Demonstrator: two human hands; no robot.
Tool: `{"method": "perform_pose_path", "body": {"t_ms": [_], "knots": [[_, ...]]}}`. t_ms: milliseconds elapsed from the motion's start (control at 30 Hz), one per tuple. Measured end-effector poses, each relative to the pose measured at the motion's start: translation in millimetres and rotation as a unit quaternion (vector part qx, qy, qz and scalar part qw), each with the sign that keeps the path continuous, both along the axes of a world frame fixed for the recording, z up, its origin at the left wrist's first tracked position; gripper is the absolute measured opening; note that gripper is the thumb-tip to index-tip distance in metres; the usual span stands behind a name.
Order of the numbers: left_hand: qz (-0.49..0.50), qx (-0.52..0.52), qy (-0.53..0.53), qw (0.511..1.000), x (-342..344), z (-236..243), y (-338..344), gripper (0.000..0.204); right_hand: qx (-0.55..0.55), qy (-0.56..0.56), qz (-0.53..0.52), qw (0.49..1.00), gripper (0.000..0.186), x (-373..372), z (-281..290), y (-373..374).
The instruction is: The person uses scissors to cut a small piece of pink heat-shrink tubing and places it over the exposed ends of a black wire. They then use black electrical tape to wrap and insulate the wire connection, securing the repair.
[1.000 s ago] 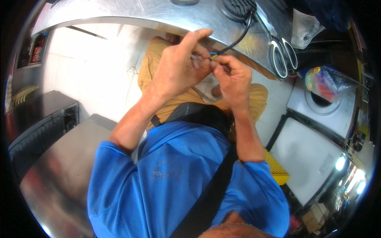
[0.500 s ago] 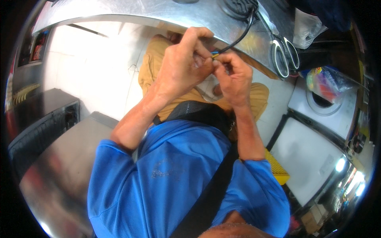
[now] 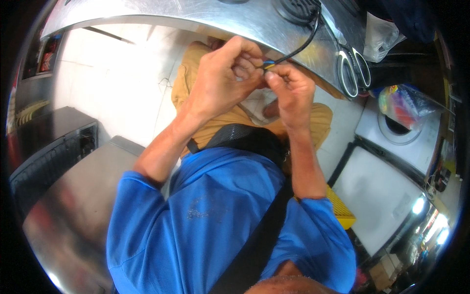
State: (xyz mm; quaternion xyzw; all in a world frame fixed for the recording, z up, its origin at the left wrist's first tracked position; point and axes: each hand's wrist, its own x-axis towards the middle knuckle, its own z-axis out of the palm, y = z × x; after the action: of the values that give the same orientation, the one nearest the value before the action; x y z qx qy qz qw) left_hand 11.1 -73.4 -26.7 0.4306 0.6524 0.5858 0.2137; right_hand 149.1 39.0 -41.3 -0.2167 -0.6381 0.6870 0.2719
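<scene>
A black cable (image 3: pixel 307 38) runs from a dark coil on the steel worktop (image 3: pixel 210 18) down to my fingers, where short blue and yellow wires (image 3: pixel 268 65) come out of its end. My left hand (image 3: pixel 222 76) is closed at the wire ends, thumb and fingertips together just left of the cable's end. My right hand (image 3: pixel 293 98) pinches the wires from the right, its thumb beside my left thumb. Scissors with white-and-black handles (image 3: pixel 348 72) lie at the worktop's edge, right of the cable.
A white washing machine (image 3: pixel 395 150) stands at right, a bag of coloured items (image 3: pixel 404 102) above it, a yellow mesh object (image 3: pixel 342 208) nearer me. A clear plastic bag (image 3: pixel 379 36) lies at upper right. Steel cabinets (image 3: pixel 78 210) stand at left. My seated legs reach under the worktop.
Both hands have shifted slightly to the right with the cable end. My right thumb has risen a little, and more of the blue and yellow wires shows between my fingers.
</scene>
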Motion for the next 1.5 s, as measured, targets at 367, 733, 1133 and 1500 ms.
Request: {"method": "perform_pose_path", "body": {"t_ms": [367, 733, 1133, 1500], "knots": [[0.049, 0.034, 0.088, 0.994, 13, 4, -2, 0.038, -0.116, 0.01, -0.034, 0.993, 0.018, -1, 5, -9], [0.041, 0.031, 0.059, 0.997, 8, 3, -2, 0.049, 0.029, -0.001, -0.03, 0.999, 0.027, 4, 7, -9], [0.065, 0.047, 0.107, 0.991, 8, 0, -2, 0.042, 0.09, -0.045, -0.073, 0.992, 0.021, -10, 18, -7], [0.084, 0.045, 0.04, 0.995, 9, -1, 1, 0.018, 0.077, -0.034, -0.091, 0.992, 0.025, -15, 10, -8]]}}
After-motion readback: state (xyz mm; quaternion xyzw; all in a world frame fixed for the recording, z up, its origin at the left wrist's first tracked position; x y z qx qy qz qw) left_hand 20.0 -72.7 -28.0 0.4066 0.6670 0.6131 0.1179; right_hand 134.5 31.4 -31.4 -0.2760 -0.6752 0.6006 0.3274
